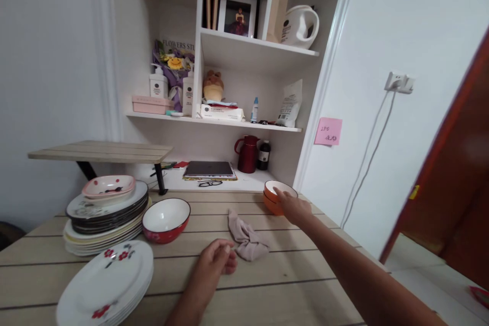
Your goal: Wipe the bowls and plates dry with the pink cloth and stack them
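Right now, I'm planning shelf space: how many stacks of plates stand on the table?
2. The flowered stack is at the near left; the taller stack is just behind it, topped by a pink-rimmed dish.

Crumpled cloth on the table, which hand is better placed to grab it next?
Probably the left hand: it is beside the cloth, while the right hand is at the orange bowls.

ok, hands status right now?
Left hand: half-curled beside the cloth, nothing visible in it.
Right hand: at the rim of the stacked orange bowls; can't tell whether its grip is closed.
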`<state>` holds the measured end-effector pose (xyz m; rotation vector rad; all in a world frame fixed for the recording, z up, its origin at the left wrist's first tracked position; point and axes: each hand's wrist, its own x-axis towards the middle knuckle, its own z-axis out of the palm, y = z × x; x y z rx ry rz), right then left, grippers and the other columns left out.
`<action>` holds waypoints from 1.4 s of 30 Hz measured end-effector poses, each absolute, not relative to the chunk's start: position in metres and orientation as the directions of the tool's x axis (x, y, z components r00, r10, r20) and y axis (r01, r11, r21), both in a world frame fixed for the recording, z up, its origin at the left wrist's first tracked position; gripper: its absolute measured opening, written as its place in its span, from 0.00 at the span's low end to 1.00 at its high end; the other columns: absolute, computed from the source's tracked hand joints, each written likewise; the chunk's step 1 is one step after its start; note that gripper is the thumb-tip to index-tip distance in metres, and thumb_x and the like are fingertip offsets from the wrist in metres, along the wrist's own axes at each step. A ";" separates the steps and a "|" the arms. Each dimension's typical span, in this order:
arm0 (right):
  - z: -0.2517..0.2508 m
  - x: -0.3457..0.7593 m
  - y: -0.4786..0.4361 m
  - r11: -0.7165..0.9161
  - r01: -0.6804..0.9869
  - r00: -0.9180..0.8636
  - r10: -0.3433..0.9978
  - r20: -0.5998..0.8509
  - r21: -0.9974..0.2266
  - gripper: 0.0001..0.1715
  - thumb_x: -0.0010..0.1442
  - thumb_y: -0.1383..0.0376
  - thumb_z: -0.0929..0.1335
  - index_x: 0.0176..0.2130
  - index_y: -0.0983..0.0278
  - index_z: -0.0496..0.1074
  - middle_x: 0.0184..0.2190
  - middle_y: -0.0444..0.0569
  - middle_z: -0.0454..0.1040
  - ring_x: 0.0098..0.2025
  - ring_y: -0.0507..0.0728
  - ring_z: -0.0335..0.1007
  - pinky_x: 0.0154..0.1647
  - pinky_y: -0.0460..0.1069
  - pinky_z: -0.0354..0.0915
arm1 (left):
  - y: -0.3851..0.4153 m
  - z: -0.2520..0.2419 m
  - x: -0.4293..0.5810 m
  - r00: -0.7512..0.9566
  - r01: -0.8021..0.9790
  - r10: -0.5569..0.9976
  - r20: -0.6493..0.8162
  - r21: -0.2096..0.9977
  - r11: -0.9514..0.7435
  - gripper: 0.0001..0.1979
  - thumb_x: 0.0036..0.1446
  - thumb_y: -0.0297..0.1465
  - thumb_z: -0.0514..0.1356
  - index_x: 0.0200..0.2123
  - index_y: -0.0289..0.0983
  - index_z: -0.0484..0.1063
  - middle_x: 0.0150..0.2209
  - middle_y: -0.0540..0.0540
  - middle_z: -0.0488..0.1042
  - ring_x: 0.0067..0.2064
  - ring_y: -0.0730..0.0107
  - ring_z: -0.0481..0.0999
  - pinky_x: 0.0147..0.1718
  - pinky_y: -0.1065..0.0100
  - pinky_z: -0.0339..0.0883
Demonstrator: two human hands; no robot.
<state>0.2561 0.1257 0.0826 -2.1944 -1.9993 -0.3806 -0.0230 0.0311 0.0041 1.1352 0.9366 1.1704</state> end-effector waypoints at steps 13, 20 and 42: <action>0.033 0.161 0.085 0.408 0.840 -0.359 0.912 0.198 -0.358 0.29 0.55 0.59 0.69 0.56 0.59 0.71 0.53 0.59 0.71 0.51 0.66 0.70 0.49 0.56 0.66 | 0.031 -0.001 -0.019 -0.179 -0.045 0.977 0.117 0.991 -0.127 0.15 0.53 0.42 0.55 0.32 0.36 0.73 0.33 0.41 0.77 0.33 0.59 0.77 0.36 0.58 0.73; 0.060 0.082 0.058 0.102 0.195 -0.374 0.927 0.022 -0.976 0.26 0.64 0.45 0.60 0.51 0.58 0.70 0.42 0.49 0.74 0.35 0.55 0.72 0.33 0.48 0.66 | 0.040 0.000 -0.043 -0.625 0.158 0.742 0.243 0.970 -0.185 0.23 0.55 0.38 0.55 0.52 0.33 0.67 0.55 0.31 0.67 0.57 0.51 0.68 0.57 0.51 0.61; 0.067 0.025 0.122 -0.250 0.145 -0.048 0.965 -0.260 -0.957 0.19 0.66 0.66 0.63 0.56 0.70 0.64 0.41 0.57 0.77 0.36 0.58 0.77 0.30 0.50 0.72 | 0.035 0.002 -0.047 -0.523 0.290 0.805 0.281 0.946 -0.142 0.15 0.63 0.38 0.50 0.45 0.38 0.69 0.44 0.36 0.75 0.48 0.54 0.74 0.50 0.57 0.66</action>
